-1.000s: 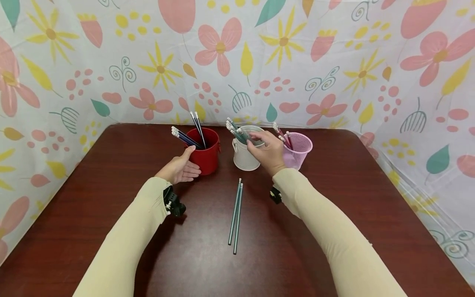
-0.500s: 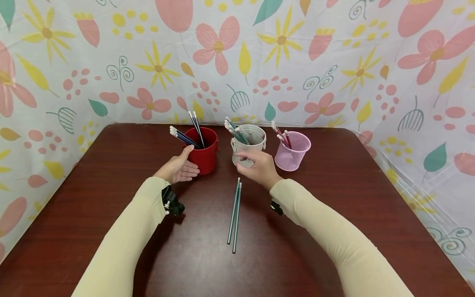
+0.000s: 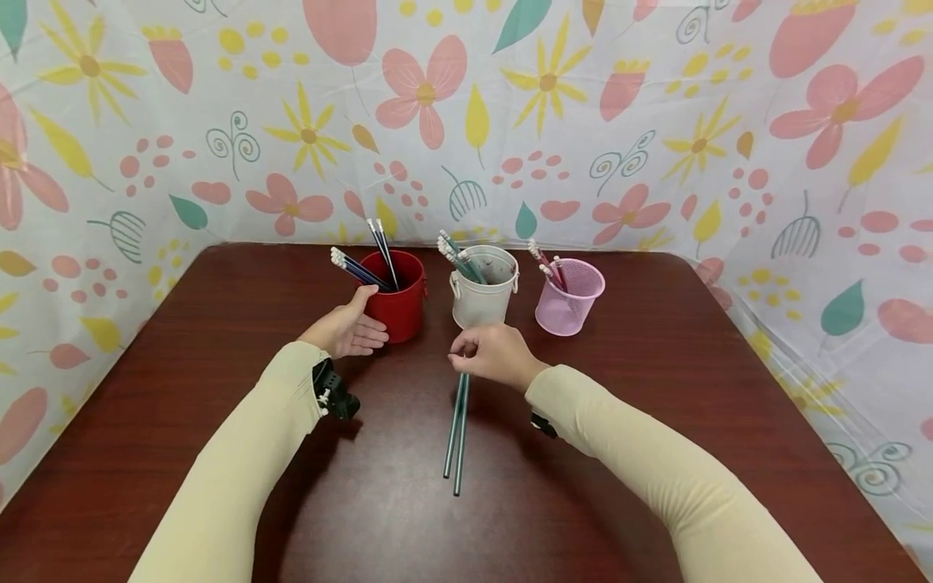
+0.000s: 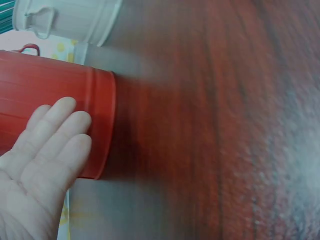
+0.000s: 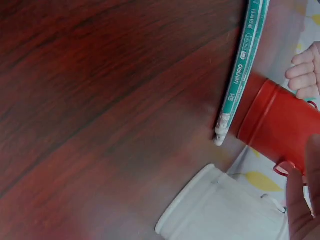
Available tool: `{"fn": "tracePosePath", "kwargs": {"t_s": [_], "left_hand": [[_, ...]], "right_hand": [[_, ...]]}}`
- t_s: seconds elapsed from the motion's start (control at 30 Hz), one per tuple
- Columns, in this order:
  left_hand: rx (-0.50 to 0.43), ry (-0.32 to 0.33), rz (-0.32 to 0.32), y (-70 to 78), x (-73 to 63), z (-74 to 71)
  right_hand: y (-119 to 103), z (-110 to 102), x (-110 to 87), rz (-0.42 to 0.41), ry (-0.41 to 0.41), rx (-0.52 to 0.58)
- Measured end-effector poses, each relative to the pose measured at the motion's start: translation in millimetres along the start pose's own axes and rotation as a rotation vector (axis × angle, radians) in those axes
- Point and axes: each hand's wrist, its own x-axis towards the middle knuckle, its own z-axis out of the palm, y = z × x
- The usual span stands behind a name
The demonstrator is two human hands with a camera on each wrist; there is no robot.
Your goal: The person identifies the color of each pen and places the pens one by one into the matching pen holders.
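My left hand (image 3: 350,328) rests against the side of a red bucket (image 3: 403,314), fingers extended and thumb up near the rim. Dark blue pencils (image 3: 359,270) with white erasers lean in that bucket. Two green pencils (image 3: 460,433) lie side by side on the table, their eraser ends pointing away. Over those ends hovers my right hand (image 3: 503,354), fingers bent and thumb near the index finger. In the right wrist view, its fingers (image 5: 298,207) are apart from the green pencils (image 5: 240,75), with nothing held.
A white bucket (image 3: 481,306) holding several green pencils (image 3: 461,259) stands just beyond the right hand. Farther right is a pink mesh cup (image 3: 564,312) with several red pencils (image 3: 551,271). A floral cloth (image 3: 466,97) hangs behind the brown table (image 3: 619,518).
My right hand has come from the white bucket's rim toward me, down over the eraser ends of the two green pencils. The left hand has stayed at the red bucket.
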Motion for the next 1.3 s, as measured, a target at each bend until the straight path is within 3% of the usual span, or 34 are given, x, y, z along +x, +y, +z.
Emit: {"fn": "tracePosePath", "kwargs": {"t_s": [0.23, 0.57, 0.73, 0.93, 1.3], "left_hand": [[0.015, 0.009, -0.023, 1.1, -4.0, -2.9], [0.050, -0.012, 0.016, 0.6, -2.8, -1.1], [0.022, 0.000, 0.006, -0.8, 0.5, 2.0], [0.051, 0.026, 0.010, -2.9, 2.6, 4.1], [0.073, 0.037, 0.042, -4.2, 4.9, 1.5]], "right_hand": [[-1.4, -0.2, -1.0, 0.151, -0.292, -0.141], [-7.7, 5.8, -4.1, 0.302, -0.524, -0.221], [-11.1, 9.2, -8.2, 0.358, -0.554, -0.253], [-17.7, 14.2, -13.7, 0.430, -0.546, -0.249], [-20.1, 15.1, -10.4, 0.558, -0.659, -0.195]]}}
